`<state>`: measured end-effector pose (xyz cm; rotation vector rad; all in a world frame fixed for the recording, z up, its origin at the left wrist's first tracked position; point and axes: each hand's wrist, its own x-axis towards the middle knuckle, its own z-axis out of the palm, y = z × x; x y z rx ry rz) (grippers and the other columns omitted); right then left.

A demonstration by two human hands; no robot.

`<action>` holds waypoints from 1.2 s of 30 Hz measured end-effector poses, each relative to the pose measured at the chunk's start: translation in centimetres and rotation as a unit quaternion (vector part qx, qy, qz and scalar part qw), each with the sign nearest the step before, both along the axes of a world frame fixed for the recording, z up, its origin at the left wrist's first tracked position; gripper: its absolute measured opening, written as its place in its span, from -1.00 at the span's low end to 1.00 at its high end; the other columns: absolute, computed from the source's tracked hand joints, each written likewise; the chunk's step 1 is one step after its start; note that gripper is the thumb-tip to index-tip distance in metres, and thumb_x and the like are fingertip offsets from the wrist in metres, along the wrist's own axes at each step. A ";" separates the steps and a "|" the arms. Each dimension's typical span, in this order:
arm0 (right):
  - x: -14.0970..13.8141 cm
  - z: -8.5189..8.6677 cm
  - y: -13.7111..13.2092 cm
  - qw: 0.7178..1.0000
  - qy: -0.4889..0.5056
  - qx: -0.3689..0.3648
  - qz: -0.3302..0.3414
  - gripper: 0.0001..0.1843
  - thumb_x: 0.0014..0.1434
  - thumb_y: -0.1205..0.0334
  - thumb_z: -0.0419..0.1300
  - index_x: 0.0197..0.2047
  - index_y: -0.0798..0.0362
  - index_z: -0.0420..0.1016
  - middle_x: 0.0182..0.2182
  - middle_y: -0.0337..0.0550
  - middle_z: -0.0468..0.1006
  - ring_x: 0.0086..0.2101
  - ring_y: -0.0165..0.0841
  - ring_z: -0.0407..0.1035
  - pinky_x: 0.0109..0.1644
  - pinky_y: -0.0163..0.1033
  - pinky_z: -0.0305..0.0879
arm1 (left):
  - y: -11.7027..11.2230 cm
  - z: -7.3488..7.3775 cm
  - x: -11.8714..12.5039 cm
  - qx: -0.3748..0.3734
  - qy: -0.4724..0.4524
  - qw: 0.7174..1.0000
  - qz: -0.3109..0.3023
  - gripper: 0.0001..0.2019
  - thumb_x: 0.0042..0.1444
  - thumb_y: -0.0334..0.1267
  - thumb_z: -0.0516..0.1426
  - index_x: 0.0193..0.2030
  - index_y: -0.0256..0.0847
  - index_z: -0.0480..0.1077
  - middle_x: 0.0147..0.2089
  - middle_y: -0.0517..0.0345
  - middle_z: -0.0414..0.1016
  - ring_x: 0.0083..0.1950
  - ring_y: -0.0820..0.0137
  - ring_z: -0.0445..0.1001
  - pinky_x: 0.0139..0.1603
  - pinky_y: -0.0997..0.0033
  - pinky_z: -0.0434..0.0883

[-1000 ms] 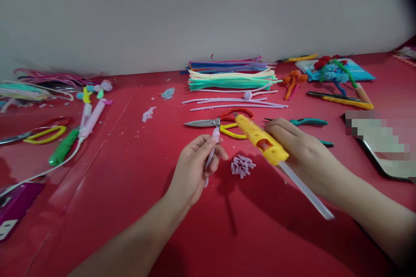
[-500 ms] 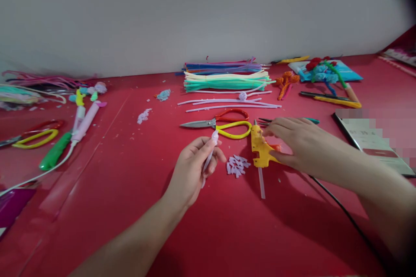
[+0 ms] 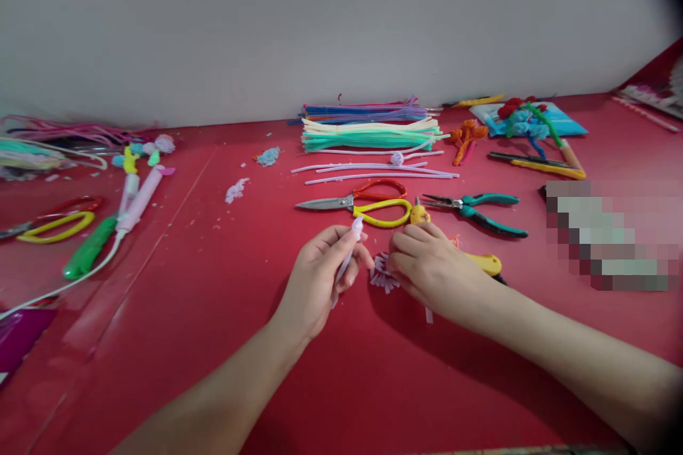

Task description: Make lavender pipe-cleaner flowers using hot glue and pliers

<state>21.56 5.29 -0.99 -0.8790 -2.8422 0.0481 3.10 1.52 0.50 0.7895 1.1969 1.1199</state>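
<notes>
Left hand (image 3: 320,266) pinches the stem (image 3: 344,266), while the right hand (image 3: 437,266), freed of the glue gun (image 3: 420,215) near the scissors (image 3: 346,202), now reaches the bits (image 3: 383,279), whether gripping any I can't tell.

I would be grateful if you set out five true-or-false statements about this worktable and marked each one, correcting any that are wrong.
1. The left hand holds a pale purple stem. True.
2. The yellow glue gun is partly hidden by the right hand. True.
3. The right hand grips the teal-handled pliers. False: the pliers lie untouched on the red table, and that hand is by the small pale purple pieces.
4. The green-and-cream bundle lies beyond the middle scissors. True.
5. Both handles of the middle scissors are yellow. False: one is red, the other yellow.
</notes>
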 end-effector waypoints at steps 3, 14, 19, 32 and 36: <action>0.2 0.3 -0.1 0.999 0.023 -0.027 0.001 -0.89 0.19 0.38 0.09 -0.32 0.09 0.43 -0.32 -0.14 0.40 -0.27 -0.29 0.20 -0.11 -0.16 0.08 | 0.0 0.0 0.0 -0.007 0.001 1.000 -0.001 -0.80 0.13 -0.12 0.14 -0.34 -0.22 0.36 -0.50 0.23 0.47 -0.67 0.64 0.10 -0.73 0.62 -0.05; -0.6 -0.8 -0.3 0.998 0.025 0.043 0.039 -0.77 0.27 0.37 0.01 -0.40 0.09 0.39 -0.41 -0.15 0.39 -0.37 -0.30 0.20 -0.27 -0.17 0.10 | -0.1 -0.3 0.2 -0.008 0.020 1.000 -0.022 -0.78 0.14 -0.08 0.13 -0.30 -0.22 0.38 -0.49 0.24 0.46 -0.67 0.64 0.08 -0.74 0.62 -0.06; -0.2 0.6 -0.2 0.985 0.157 -0.075 -0.008 -0.77 0.29 0.42 -0.07 -0.27 0.10 0.39 -0.39 -0.12 0.45 -0.37 -0.34 0.31 -0.25 -0.23 0.26 | -0.1 -0.1 0.2 -0.015 0.027 0.999 -0.039 -0.78 0.14 -0.08 0.13 -0.36 -0.20 0.33 -0.51 0.26 0.44 -0.68 0.63 0.07 -0.75 0.62 -0.05; 0.4 2.7 -0.8 0.808 0.390 -0.415 -0.154 -0.89 0.17 0.19 0.19 -0.28 0.05 0.40 -0.41 -0.26 0.54 -0.39 -0.43 0.46 -0.28 -0.33 0.39 | -0.4 -0.1 0.6 -0.013 0.036 0.992 -0.117 -0.78 0.20 -0.10 0.08 -0.34 -0.21 0.33 -0.49 0.19 0.50 -0.66 0.64 0.10 -0.70 0.64 0.01; 0.3 3.1 -0.8 0.773 0.397 -0.468 -0.158 -0.88 0.17 0.19 0.18 -0.32 0.07 0.43 -0.46 -0.27 0.51 -0.44 -0.47 0.42 -0.33 -0.37 0.37 | -0.7 -0.2 0.6 -0.002 0.066 0.988 -0.141 -0.79 0.23 -0.12 0.05 -0.30 -0.21 0.35 -0.48 0.16 0.51 -0.64 0.62 0.09 -0.67 0.62 0.02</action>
